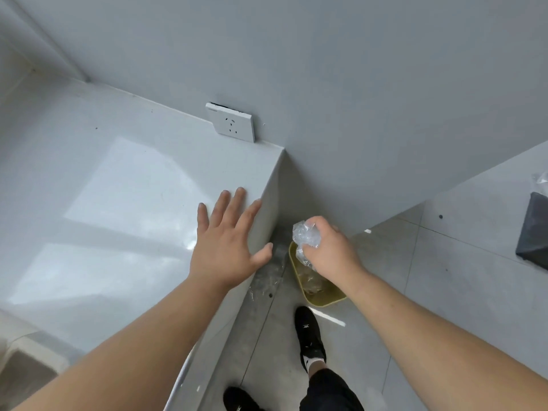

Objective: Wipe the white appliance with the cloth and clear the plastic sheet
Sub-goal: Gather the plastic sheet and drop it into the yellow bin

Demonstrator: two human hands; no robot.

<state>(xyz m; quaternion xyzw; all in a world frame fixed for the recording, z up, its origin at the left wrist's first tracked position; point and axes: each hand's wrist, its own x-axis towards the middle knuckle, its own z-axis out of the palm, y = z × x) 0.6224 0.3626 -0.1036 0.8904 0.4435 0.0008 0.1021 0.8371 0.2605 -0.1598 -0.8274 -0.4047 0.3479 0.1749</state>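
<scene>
My right hand (329, 247) is closed around a crumpled clear plastic sheet (305, 238), held directly above a yellow bin (326, 301) that stands on the floor by the wall corner. My left hand (228, 241) lies flat with fingers spread on the right end of a glossy white countertop (118, 188), near its edge. No cloth is visible. I cannot see a white appliance in this view.
A white wall socket (231, 123) sits on the grey wall just above the countertop. A dark flat object (533, 229) and a bit of clear plastic (541, 179) lie on a surface at the far right. My black shoes (310, 336) stand on the grey tiled floor.
</scene>
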